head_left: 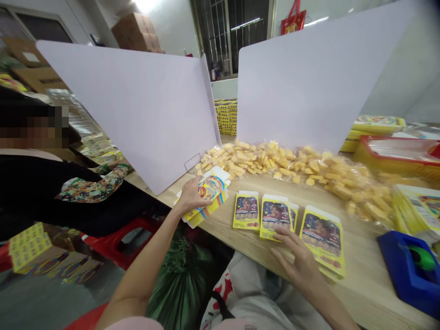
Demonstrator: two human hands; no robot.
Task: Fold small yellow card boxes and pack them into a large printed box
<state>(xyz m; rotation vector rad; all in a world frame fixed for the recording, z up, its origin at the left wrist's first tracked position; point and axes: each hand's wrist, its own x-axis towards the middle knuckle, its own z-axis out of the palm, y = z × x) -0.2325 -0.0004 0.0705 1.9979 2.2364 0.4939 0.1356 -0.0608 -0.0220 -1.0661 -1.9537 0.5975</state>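
Note:
My left hand (191, 197) is closed on a stack of flat yellow cartons (211, 187) at the table's front edge, with the thumb lying across the top one. Printed yellow boxes lie face up to the right: a left box (246, 211), a middle box (274, 214) partly covering another, and a larger-looking right box (322, 238). My right hand (298, 257) has its fingers apart between the middle and right boxes. Its fingertips are at the middle box's lower edge; whether they touch it I cannot tell. Behind the boxes spreads a heap of wrapped pale-yellow pieces (275, 160).
Two white panels (144, 105) stand behind the heap. A blue tape dispenser (402, 270) and a red-rimmed basket (395, 143) are at the right. Below the table's edge sits a green sack (182, 284). Another person (41, 192) sits at the left, beyond a panel.

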